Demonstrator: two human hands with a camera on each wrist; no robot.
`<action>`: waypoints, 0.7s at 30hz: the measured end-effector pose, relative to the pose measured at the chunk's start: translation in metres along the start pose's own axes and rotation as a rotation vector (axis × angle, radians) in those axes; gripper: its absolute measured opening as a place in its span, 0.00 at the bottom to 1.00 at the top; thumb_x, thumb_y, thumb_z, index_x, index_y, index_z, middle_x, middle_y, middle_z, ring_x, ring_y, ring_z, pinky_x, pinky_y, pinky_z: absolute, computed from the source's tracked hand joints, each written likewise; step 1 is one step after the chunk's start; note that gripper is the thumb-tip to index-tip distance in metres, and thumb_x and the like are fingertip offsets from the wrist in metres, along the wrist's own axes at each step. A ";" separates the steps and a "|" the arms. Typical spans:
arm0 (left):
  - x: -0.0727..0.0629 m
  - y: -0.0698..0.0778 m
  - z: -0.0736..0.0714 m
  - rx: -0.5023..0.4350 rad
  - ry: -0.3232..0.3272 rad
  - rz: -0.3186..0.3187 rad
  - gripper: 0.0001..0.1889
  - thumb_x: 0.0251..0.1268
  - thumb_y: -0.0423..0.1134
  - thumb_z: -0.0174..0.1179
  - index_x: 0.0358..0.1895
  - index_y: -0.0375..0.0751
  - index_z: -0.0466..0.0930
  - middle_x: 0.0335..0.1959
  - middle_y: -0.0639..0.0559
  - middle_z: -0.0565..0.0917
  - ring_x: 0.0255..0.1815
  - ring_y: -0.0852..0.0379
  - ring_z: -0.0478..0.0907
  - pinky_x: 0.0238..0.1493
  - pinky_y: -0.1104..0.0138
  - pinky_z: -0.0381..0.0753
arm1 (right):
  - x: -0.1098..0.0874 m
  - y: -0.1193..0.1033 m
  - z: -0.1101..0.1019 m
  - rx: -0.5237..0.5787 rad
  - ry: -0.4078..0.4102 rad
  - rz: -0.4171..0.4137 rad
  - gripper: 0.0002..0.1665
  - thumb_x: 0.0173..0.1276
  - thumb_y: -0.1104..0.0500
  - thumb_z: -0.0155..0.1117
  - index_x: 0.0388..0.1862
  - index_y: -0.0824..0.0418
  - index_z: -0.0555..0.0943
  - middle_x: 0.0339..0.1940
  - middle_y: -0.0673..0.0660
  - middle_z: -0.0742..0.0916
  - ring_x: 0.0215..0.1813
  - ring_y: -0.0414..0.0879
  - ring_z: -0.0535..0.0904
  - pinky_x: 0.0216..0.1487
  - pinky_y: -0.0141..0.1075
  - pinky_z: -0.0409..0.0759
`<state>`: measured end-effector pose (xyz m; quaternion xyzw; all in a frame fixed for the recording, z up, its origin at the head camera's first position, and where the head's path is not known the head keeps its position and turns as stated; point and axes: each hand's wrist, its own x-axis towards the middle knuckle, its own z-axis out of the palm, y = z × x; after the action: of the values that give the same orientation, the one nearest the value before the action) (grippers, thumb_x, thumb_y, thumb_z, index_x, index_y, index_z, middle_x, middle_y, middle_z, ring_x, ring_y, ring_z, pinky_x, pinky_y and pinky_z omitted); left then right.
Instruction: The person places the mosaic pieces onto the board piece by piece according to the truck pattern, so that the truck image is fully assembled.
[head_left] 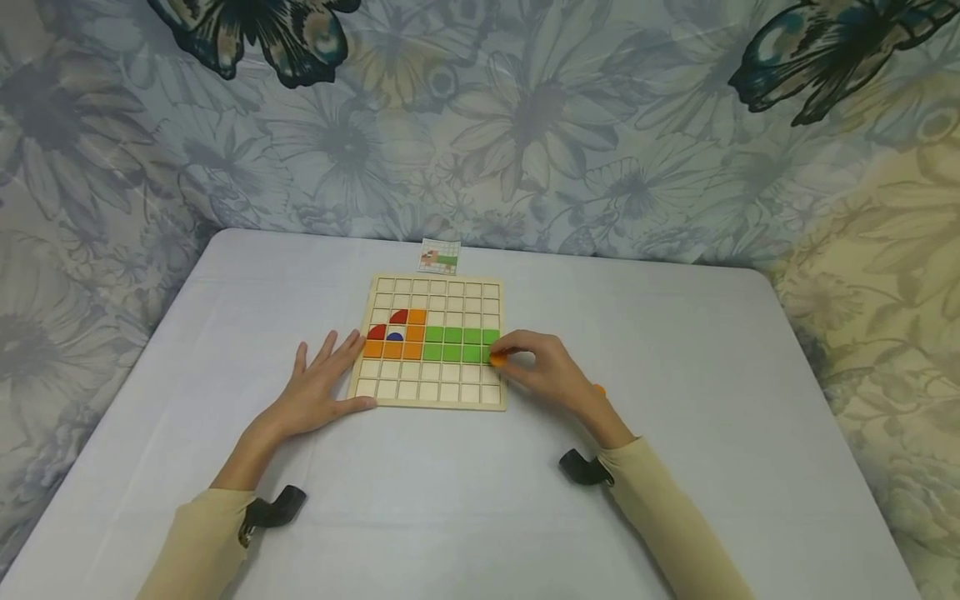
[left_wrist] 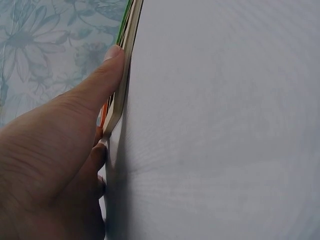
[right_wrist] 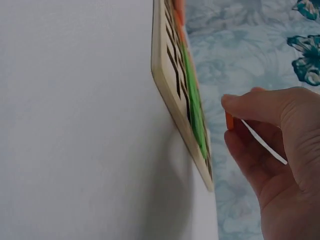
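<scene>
A wooden grid board (head_left: 429,403) lies on the table with colored tiles in its squares. Green tiles (head_left: 452,343) fill two rows at the right; orange tiles (head_left: 392,349), red rounded pieces (head_left: 399,317) and a blue half-round piece (head_left: 394,337) sit at the left. My left hand (head_left: 315,396) rests spread at the board's left side, its thumb along the lower left corner. Between thumb and fingertips, my right hand (head_left: 543,367) pinches a small orange piece (right_wrist: 229,120) over the board's right edge, beside the green rows. The fingers partly hide that piece's shape.
Behind the board lies a small picture card (head_left: 438,257) showing a similar colored grid pattern. Another orange piece (head_left: 600,389) shows on the white table (head_left: 465,508) beside my right wrist. A floral cloth (head_left: 487,125) hangs behind the table.
</scene>
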<state>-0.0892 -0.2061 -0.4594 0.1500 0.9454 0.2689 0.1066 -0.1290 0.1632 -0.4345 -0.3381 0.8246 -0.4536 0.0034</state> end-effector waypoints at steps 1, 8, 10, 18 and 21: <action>0.000 0.000 0.000 -0.001 0.000 -0.001 0.56 0.53 0.64 0.68 0.79 0.44 0.47 0.80 0.45 0.48 0.80 0.40 0.33 0.70 0.41 0.18 | 0.002 -0.001 0.002 0.000 -0.009 -0.005 0.15 0.58 0.72 0.71 0.46 0.66 0.85 0.44 0.54 0.88 0.48 0.46 0.83 0.53 0.39 0.80; 0.000 0.000 -0.001 -0.003 -0.002 -0.003 0.56 0.53 0.64 0.68 0.79 0.44 0.47 0.80 0.45 0.48 0.80 0.40 0.32 0.70 0.41 0.17 | 0.013 -0.009 0.013 0.012 -0.032 -0.001 0.16 0.57 0.72 0.72 0.46 0.67 0.85 0.43 0.54 0.88 0.46 0.45 0.83 0.54 0.40 0.80; 0.000 0.000 -0.001 -0.004 -0.003 -0.001 0.56 0.53 0.64 0.68 0.79 0.44 0.47 0.80 0.45 0.47 0.80 0.40 0.32 0.70 0.41 0.17 | 0.017 -0.011 0.016 -0.001 -0.035 0.002 0.16 0.57 0.72 0.72 0.46 0.66 0.85 0.44 0.54 0.88 0.46 0.44 0.82 0.54 0.39 0.79; 0.000 -0.002 0.000 -0.007 -0.006 -0.002 0.57 0.53 0.64 0.68 0.80 0.46 0.46 0.80 0.46 0.47 0.80 0.41 0.32 0.71 0.42 0.17 | 0.031 -0.020 0.027 -0.018 -0.046 -0.060 0.15 0.58 0.71 0.72 0.46 0.66 0.85 0.44 0.54 0.88 0.46 0.43 0.82 0.52 0.36 0.80; 0.001 -0.001 0.000 -0.008 -0.006 -0.002 0.57 0.53 0.65 0.67 0.80 0.46 0.46 0.80 0.46 0.47 0.80 0.41 0.32 0.70 0.42 0.17 | 0.035 -0.021 0.032 -0.017 -0.056 -0.065 0.14 0.58 0.71 0.72 0.45 0.66 0.85 0.43 0.53 0.88 0.46 0.42 0.82 0.52 0.35 0.80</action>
<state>-0.0900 -0.2068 -0.4604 0.1494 0.9442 0.2721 0.1105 -0.1346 0.1123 -0.4268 -0.3774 0.8164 -0.4370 0.0086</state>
